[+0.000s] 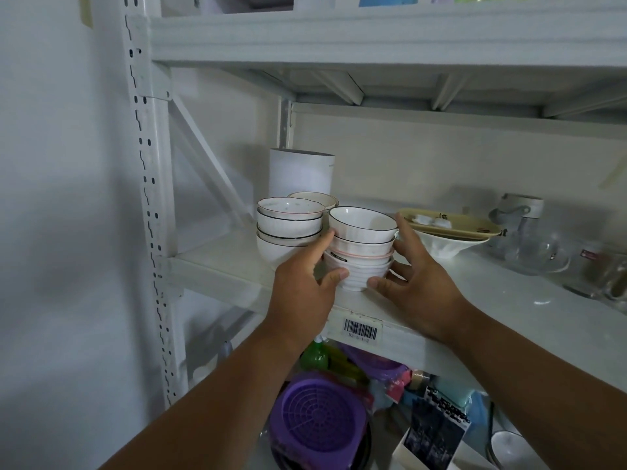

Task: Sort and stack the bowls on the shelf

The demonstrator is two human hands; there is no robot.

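A stack of several white bowls (360, 245) stands near the front edge of the white shelf (217, 266); the top one has a dark rim, one lower has a pink rim, the bottom is ribbed. My left hand (305, 283) presses its left side and my right hand (417, 276) its right side, so both hold the stack between them. Just to the left stands a second stack of white bowls (288, 228). Behind it sits a single cream bowl (314, 199).
A white cylinder (300, 173) stands at the back left. To the right are a yellow plate (451, 223) on a white dish, and glassware (532, 252). The shelf post (149, 198) is on the left. Below hang a purple strainer (319, 418) and packets.
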